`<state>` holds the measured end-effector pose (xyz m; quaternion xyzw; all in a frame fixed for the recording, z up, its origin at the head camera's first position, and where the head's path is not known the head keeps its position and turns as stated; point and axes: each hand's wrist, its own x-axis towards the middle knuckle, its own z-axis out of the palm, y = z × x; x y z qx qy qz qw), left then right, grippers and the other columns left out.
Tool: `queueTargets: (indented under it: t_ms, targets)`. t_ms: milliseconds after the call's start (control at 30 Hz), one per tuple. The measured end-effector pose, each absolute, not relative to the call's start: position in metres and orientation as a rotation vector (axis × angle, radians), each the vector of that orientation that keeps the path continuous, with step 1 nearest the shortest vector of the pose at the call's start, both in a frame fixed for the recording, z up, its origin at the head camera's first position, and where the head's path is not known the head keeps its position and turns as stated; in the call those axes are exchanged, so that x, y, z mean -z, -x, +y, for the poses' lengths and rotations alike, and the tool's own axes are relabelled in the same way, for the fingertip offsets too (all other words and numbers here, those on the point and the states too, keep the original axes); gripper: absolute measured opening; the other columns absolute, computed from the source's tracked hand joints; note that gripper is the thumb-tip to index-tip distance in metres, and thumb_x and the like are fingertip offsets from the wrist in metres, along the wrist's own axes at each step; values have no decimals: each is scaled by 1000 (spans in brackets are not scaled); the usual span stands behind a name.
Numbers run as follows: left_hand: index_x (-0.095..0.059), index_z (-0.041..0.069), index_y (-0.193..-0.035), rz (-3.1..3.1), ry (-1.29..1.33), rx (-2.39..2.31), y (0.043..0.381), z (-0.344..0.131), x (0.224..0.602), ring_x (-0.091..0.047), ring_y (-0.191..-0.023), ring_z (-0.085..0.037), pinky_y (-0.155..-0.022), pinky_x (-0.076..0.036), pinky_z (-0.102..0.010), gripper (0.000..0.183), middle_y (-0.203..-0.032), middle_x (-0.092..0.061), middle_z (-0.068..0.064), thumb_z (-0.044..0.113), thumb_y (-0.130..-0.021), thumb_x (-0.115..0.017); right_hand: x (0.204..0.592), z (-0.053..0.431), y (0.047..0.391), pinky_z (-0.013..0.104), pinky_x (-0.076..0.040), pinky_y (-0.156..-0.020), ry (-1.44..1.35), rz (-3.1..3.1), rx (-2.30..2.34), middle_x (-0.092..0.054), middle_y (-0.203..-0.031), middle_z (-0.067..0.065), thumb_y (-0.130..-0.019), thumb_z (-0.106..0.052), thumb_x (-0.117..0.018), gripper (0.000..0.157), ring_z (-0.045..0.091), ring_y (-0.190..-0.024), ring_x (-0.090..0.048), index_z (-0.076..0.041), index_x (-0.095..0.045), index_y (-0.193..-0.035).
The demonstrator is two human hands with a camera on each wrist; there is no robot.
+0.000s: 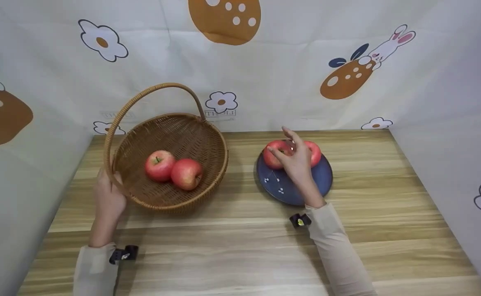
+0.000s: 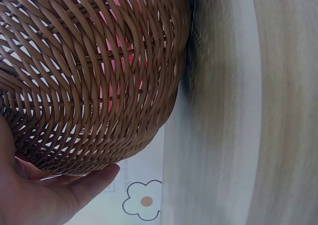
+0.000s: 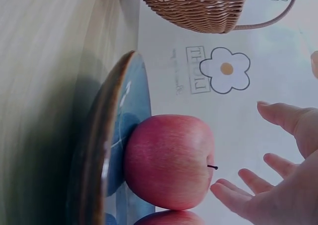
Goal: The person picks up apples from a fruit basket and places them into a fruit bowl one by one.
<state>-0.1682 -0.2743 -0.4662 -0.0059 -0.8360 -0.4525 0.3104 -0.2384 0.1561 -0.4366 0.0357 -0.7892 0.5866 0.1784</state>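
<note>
Apples everywhere you look, four in view, split two and two! One wicker basket (image 1: pixel 174 201) sits on the left of the wooden surface (image 1: pixel 232 238), its single arched handle (image 1: pixel 131 105) rising over the bowl, and inside it lie two: a left apple (image 1: pixel 159 165) with its stem up, and a right apple (image 1: pixel 187 174) touching it. Across to the right, one dark blue plate (image 1: pixel 325 176) carries the other pair, a nearer-to-basket apple (image 1: pixel 273 158) and a far-right apple (image 1: pixel 316 153), side by side near the back rim.

Now the two hands, well apart! The left hand (image 1: pixel 111 191) grips the basket's left side, by the foot of the handle. The right hand (image 1: pixel 299 162) hovers above the plate, thumb and index finger spread wide, nothing held; the right wrist view shows a gap between its fingers and the apple. Two beige sleeves, two black wrist cameras (image 1: pixel 300 220), one per arm!
</note>
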Motion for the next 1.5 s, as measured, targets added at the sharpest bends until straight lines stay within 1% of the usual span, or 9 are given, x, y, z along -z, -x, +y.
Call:
queueTargets:
  t_ms: [200, 533, 767, 933, 1033, 1233, 1400, 1467, 1500]
  targets:
    - [-50, -20, -142, -2225, 9, 1186, 168, -274, 465, -47, -132, -62, -112, -34, -71, 45, -135, -54, -45, -4, -102, -40, 431, 155, 234, 56, -54, -102, -137, -2236, -1679, -63, -136, 31, -84, 3, -85, 63, 46, -121, -65, 7, -60, -141]
    - [-51, -20, -141, -2207, 13, 1179, 168, -274, 466, -49, -127, -63, -109, -35, -72, 44, -130, -56, -46, -5, -101, -41, 423, 150, 225, 57, -52, -105, -182, -2247, -1679, -64, -137, 29, -86, 0, -84, 60, 49, -123, -63, 4, -61, -142]
    - [-50, -19, -143, -2223, 10, 1203, 169, -275, 466, -52, -113, -60, -99, -37, -70, 46, -120, -56, -45, -1, -104, -36, 417, 146, 219, 62, -51, -103, -215, -2237, -1667, -64, -137, 27, -87, -1, -83, 59, 50, -123, -62, 3, -62, -142]
    - [-53, -18, -141, -2196, 26, 1214, 172, -279, 472, -51, -118, -60, -105, -37, -67, 49, -121, -56, -44, 9, -103, -37, 412, 141, 214, 62, -52, -103, -237, -2204, -1675, -65, -135, 27, -87, 0, -82, 56, 46, -122, -64, 4, -63, -139]
    - [-52, -18, -141, -2201, 27, 1213, 172, -278, 471, -50, -123, -60, -110, -36, -68, 48, -125, -56, -44, 7, -103, -38, 409, 138, 211, 62, -51, -103, -250, -2199, -1678, -66, -135, 26, -88, -2, -83, 54, 44, -122, -64, 4, -64, -139]
    - [-52, -20, -140, -2220, 29, 1214, 170, -278, 469, -49, -125, -61, -108, -34, -72, 45, -127, -56, -45, 2, -103, -39, 407, 134, 205, 62, -54, -99, -286, -2212, -1647, -68, -135, 22, -89, -5, -83, 53, 43, -121, -65, 1, -65, -138]
    - [-61, -10, -138, -2173, 14, 1200, 187, -296, 502, -55, -124, -52, -113, -39, -58, 45, -124, -62, -35, 14, -105, -43, 404, 131, 201, 63, -55, -96, -316, -2205, -1655, -68, -135, 22, -88, -4, -84, 54, 41, -120, -66, 0, -66, -138]
    - [-61, -9, -139, -2169, 15, 1202, 188, -297, 504, -54, -124, -52, -113, -39, -57, 45, -124, -62, -35, 15, -105, -43, 403, 129, 199, 63, -55, -96, -315, -2204, -1666, -68, -135, 21, -88, -5, -84, 54, 40, -120, -66, 0, -66, -138]
    - [-58, -12, -140, -2180, 29, 1203, 184, -294, 497, -53, -124, -56, -111, -38, -62, 47, -125, -60, -39, 13, -104, -42, 403, 129, 199, 64, -54, -96, -314, -2203, -1675, -68, -135, 21, -88, -4, -84, 54, 41, -121, -65, 0, -66, -139]
